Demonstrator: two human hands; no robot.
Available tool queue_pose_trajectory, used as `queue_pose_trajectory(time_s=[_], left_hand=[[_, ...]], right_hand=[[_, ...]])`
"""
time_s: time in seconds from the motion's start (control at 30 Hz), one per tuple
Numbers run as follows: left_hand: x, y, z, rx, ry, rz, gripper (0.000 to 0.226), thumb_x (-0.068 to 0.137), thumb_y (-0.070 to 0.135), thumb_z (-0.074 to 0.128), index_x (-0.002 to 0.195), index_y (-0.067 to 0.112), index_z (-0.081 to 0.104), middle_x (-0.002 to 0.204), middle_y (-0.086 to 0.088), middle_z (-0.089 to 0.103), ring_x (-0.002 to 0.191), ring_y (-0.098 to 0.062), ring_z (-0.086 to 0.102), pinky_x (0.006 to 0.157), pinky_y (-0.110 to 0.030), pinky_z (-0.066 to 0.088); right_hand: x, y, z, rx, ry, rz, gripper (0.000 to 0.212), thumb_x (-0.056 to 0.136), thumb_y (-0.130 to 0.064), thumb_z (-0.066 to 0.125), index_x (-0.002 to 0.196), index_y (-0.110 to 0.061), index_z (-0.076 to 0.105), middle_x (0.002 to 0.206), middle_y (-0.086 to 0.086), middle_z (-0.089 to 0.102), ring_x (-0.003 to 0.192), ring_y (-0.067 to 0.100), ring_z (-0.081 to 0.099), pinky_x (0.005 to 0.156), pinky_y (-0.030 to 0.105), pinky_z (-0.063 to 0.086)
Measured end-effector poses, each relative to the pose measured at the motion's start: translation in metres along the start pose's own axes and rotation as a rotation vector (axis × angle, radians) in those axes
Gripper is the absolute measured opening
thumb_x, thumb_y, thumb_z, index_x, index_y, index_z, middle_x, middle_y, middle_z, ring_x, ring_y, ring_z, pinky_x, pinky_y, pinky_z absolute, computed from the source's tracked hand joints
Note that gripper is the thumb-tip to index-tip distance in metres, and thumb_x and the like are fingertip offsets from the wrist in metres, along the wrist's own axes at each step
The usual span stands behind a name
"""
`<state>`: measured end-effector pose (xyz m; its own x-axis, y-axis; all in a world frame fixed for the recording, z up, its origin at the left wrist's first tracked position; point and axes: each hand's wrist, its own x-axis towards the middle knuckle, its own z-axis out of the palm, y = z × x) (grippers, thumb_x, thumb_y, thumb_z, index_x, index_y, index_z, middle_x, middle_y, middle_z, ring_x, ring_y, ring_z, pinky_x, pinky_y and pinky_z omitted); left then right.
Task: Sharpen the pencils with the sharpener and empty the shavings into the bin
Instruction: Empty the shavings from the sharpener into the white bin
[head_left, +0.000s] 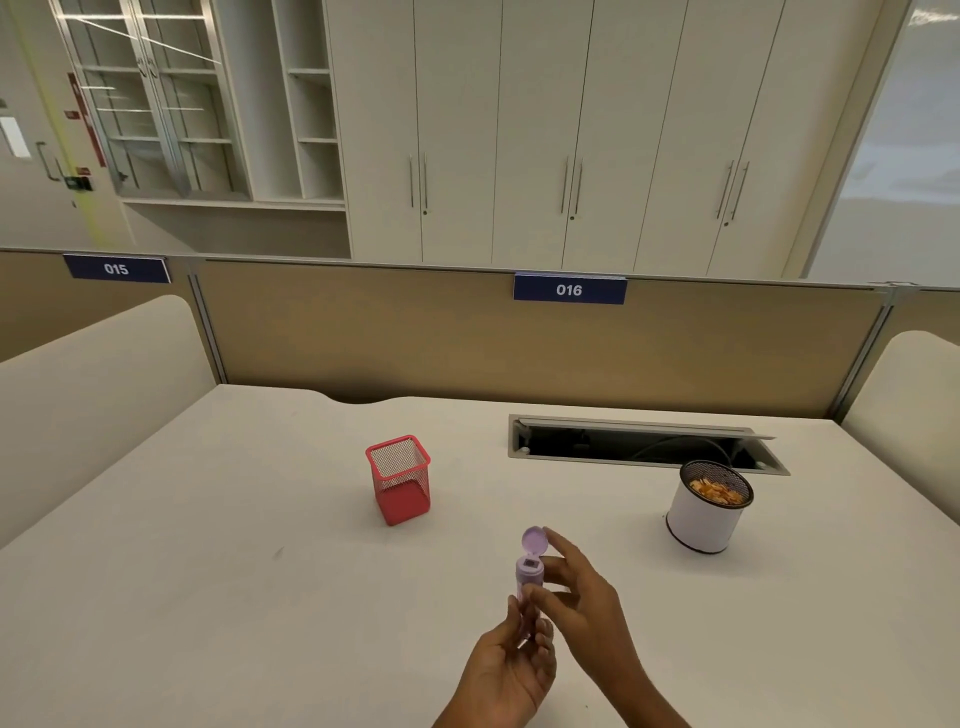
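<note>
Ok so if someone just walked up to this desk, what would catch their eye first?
Probably the lilac sharpener held upright near the front of the desk, its flip lid open, the left hand gripping its base and the right hand at its side. Next, the red mesh pencil cup standing mid-desk, no pencils showing, and the white bin to the right with orange shavings inside.

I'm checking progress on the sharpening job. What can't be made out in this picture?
Head view only:
- Sharpener lower body: hidden by both hands (left hand, right hand), so its shavings level is unknown.
- Red mesh holder: no pencils visible.
- Bin depth: hidden by its wall.
</note>
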<state>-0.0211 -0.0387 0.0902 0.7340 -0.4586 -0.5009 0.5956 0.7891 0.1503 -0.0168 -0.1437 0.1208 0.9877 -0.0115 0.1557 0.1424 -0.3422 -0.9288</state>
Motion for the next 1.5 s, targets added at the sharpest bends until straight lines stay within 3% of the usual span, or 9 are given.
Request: queue_pose_trajectory(time_s=[0.27,0.4,0.6,0.77,0.93,1.0,1.1,1.27,1.5], left_hand=[[-0.001,-0.006,0.006,0.042,0.041,0.034,0.037,0.090,0.022,0.053,0.071,-0.008,0.066,0.054,-0.016,0.063,0.039,-0.023,0.058,0.041,-0.026,0.053],[-0.005,-0.012,0.013,0.075,0.061,0.053,0.030,0.088,0.018,0.056,0.095,-0.010,0.062,0.073,-0.022,0.069,0.066,-0.035,0.068,0.089,-0.042,0.047],[-0.002,-0.014,0.019,0.036,0.004,0.027,0.032,0.090,0.020,0.052,0.098,-0.009,0.061,0.074,-0.025,0.070,0.063,-0.035,0.070,0.082,-0.044,0.052],[0.001,-0.013,0.023,0.047,-0.032,0.036,0.027,0.093,0.017,0.048,0.095,-0.006,0.061,0.066,-0.022,0.070,0.057,-0.032,0.070,0.051,-0.041,0.057],[0.007,-0.012,0.023,0.094,-0.032,0.060,0.026,0.092,0.017,0.049,0.090,-0.005,0.064,0.071,-0.022,0.070,0.062,-0.032,0.070,0.070,-0.040,0.058],[0.008,-0.010,0.024,0.165,-0.041,0.062,0.030,0.088,0.021,0.054,0.089,-0.005,0.067,0.080,-0.022,0.070,0.072,-0.032,0.069,0.085,-0.041,0.052],[0.008,-0.002,0.028,0.380,-0.035,0.064,0.035,0.087,0.029,0.055,0.091,-0.002,0.070,0.085,-0.021,0.067,0.076,-0.029,0.067,0.069,-0.036,0.058],[0.015,0.009,0.034,1.065,0.071,0.312,0.027,0.095,0.035,0.043,0.099,0.011,0.054,0.089,-0.007,0.064,0.075,-0.017,0.064,0.067,-0.024,0.054],[0.037,0.006,0.073,1.366,-0.094,0.588,0.024,0.094,0.027,0.048,0.117,0.025,0.053,0.106,-0.001,0.058,0.089,-0.013,0.063,0.068,-0.012,0.051]], right_hand=[[-0.005,0.000,-0.002,-0.113,0.049,-0.091,0.041,0.086,0.000,0.057,0.090,-0.040,0.053,0.087,-0.015,0.067,0.081,-0.007,0.065,0.066,0.001,0.048],[-0.009,0.003,0.001,-0.137,0.029,-0.073,0.036,0.086,-0.006,0.058,0.096,-0.038,0.046,0.084,-0.005,0.065,0.068,0.001,0.066,0.056,0.006,0.049],[0.000,-0.002,0.000,-0.175,0.039,-0.068,0.039,0.087,-0.006,0.057,0.089,-0.041,0.042,0.076,-0.004,0.064,0.056,0.004,0.059,0.053,0.006,0.047],[0.006,-0.005,-0.001,-0.191,0.055,-0.065,0.039,0.085,0.000,0.053,0.082,-0.038,0.041,0.072,-0.011,0.060,0.058,-0.007,0.059,0.052,0.006,0.045],[0.009,-0.007,-0.004,-0.212,0.039,-0.083,0.035,0.087,-0.004,0.052,0.085,-0.036,0.039,0.073,-0.005,0.061,0.050,0.005,0.057,0.050,0.010,0.047],[0.011,-0.008,-0.008,-0.189,0.019,-0.077,0.030,0.089,-0.009,0.053,0.097,-0.035,0.040,0.075,-0.002,0.064,0.051,0.008,0.058,0.053,0.013,0.049],[0.014,-0.005,-0.016,-0.107,0.038,-0.029,0.037,0.088,-0.012,0.058,0.113,-0.029,0.036,0.082,0.003,0.066,0.061,0.009,0.064,0.054,0.009,0.050],[0.018,0.004,-0.031,-0.011,0.083,0.094,0.028,0.081,-0.011,0.067,0.102,-0.018,0.049,0.082,-0.009,0.065,0.070,0.007,0.065,0.053,0.010,0.051],[0.022,0.020,-0.057,-0.042,0.052,0.142,0.010,0.091,-0.012,0.053,0.097,-0.020,0.055,0.077,-0.004,0.060,0.067,0.010,0.056,0.059,0.016,0.043]])
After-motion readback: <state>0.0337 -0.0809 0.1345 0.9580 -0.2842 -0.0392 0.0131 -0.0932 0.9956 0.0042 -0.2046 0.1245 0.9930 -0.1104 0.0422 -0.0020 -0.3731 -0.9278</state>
